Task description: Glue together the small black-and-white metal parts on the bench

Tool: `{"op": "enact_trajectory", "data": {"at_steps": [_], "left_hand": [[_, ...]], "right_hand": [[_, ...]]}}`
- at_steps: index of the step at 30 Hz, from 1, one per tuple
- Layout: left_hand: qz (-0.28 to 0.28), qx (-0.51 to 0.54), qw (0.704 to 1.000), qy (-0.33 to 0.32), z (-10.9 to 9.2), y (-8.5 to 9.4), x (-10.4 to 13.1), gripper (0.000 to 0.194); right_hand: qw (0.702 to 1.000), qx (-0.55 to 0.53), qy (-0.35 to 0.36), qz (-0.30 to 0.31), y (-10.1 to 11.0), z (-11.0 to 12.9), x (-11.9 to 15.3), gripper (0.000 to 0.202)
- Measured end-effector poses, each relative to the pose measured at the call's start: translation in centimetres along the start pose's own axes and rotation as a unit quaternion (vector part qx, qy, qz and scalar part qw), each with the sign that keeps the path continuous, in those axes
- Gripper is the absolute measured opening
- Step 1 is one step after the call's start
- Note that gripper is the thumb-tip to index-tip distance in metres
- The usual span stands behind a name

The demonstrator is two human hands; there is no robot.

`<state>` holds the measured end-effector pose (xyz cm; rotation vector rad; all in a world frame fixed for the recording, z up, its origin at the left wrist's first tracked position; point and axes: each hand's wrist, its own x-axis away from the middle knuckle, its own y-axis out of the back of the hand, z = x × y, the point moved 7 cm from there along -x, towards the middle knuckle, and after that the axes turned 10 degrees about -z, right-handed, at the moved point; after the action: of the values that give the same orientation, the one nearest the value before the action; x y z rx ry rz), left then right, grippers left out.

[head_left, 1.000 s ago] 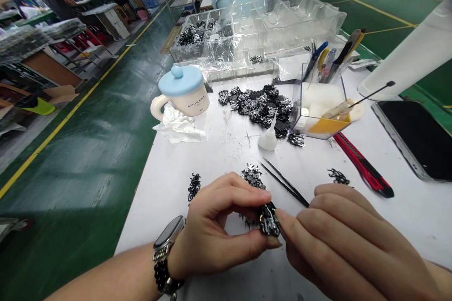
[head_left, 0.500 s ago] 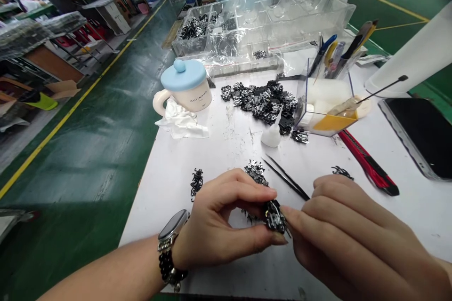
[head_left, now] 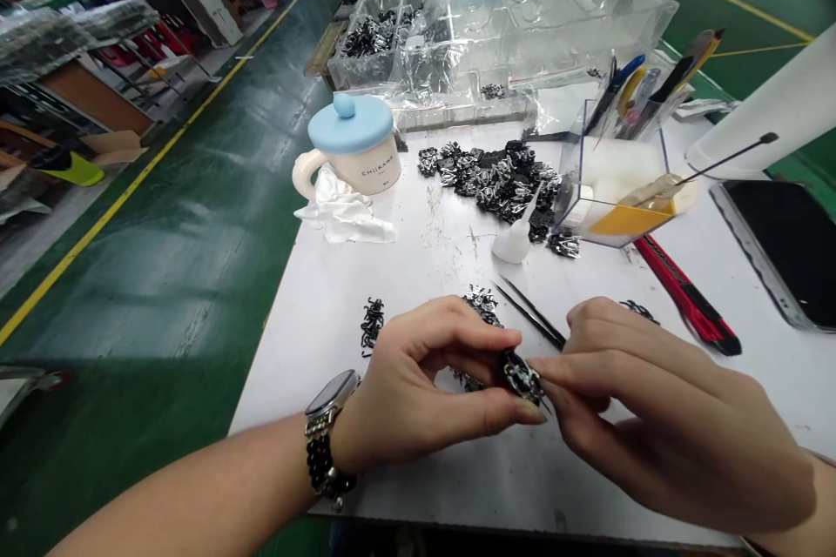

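Observation:
Between thumb and forefinger, my left hand (head_left: 431, 379) grips a small black and silver part (head_left: 521, 377) above the white table. My right hand (head_left: 659, 405) is closed, its fingertips at the right side of that part; a thin metal tip shows just below them, and whether they pinch it is too small to tell. Behind my left hand lies a pile of small metal pieces (head_left: 482, 303), partly hidden. Black tweezers (head_left: 530, 313) rest on the table between the hands. Small black curved pieces (head_left: 372, 324) lie left of my left hand.
A heap of black parts (head_left: 493, 178) lies farther back, with a white dropper bottle (head_left: 513, 239) before it. A lidded mug (head_left: 366, 165) and tissue stand left. At right are a clear tool holder (head_left: 614, 222), red cutter (head_left: 689, 296) and phone (head_left: 784, 252). A person sits behind plastic trays (head_left: 522, 26).
Both hands and the held part appear slightly higher and farther right. The whole table view has shifted a little to the right too. The grip of my left hand looks the same.

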<state>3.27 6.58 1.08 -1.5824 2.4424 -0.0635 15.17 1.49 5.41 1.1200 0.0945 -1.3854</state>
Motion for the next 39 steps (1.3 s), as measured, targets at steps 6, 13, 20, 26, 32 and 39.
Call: {"op": "enact_trajectory", "data": {"at_steps": [6,13,20,26,32,39], "left_hand": [[-0.004,-0.012,1.000,-0.004,-0.2,0.0,0.0,0.046],[-0.011,0.004,1.000,0.019,-0.2,0.0,0.2,0.043],[-0.022,-0.019,0.999,0.045,0.2,0.2,0.3,0.042],[-0.020,-0.037,0.999,0.021,0.0,0.2,0.3,0.040],[-0.028,-0.050,0.998,-0.002,-0.3,0.3,0.2,0.041],[-0.032,-0.077,0.996,-0.027,-0.8,0.4,0.3,0.038]], "right_hand": [[1.000,0.000,0.003,-0.007,0.0,0.0,0.3,0.011],[1.000,-0.013,-0.019,-0.013,0.5,0.2,0.0,0.015],[1.000,0.007,-0.002,0.007,0.1,0.2,0.1,0.012],[1.000,0.007,0.005,0.007,0.0,0.1,0.1,0.013],[1.000,-0.015,-0.010,0.010,-0.2,0.0,0.1,0.015],[1.000,-0.007,-0.007,0.006,-0.2,0.1,0.0,0.016]]}}
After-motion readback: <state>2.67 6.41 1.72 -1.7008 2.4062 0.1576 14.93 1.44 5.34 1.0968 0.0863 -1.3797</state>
